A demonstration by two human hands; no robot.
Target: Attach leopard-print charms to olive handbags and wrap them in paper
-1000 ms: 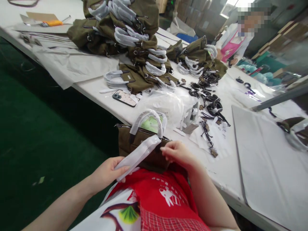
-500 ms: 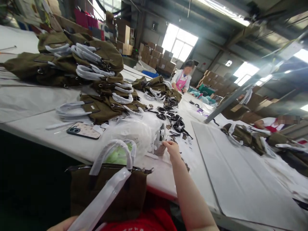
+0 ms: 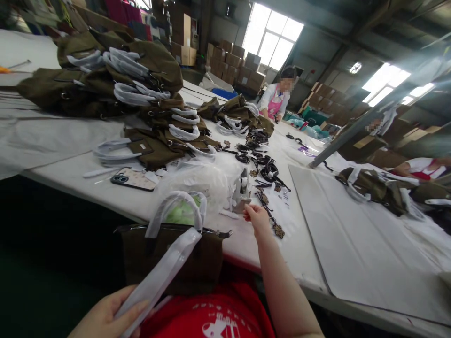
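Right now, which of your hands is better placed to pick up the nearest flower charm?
The right, I'd say. My right hand is out over the table, close to that charm, while my left hand is farther off and grips a wrapped strap.

1. Just beside the right grip (image 3: pixel 258 219), on the counter (image 3: pixel 239 240): box (image 3: pixel 241 204).
2. Left of that: plastic bag (image 3: pixel 197 184), then phone (image 3: pixel 136 179).
3. Beyond the left grip (image 3: pixel 113 313): handbag (image 3: pixel 172 258).
4. Right of the right grip: charm (image 3: pixel 278 230), then sheet (image 3: pixel 355 234).
5. Farther beyond: straps (image 3: pixel 269 172); to their left, bag pile (image 3: pixel 151 68).
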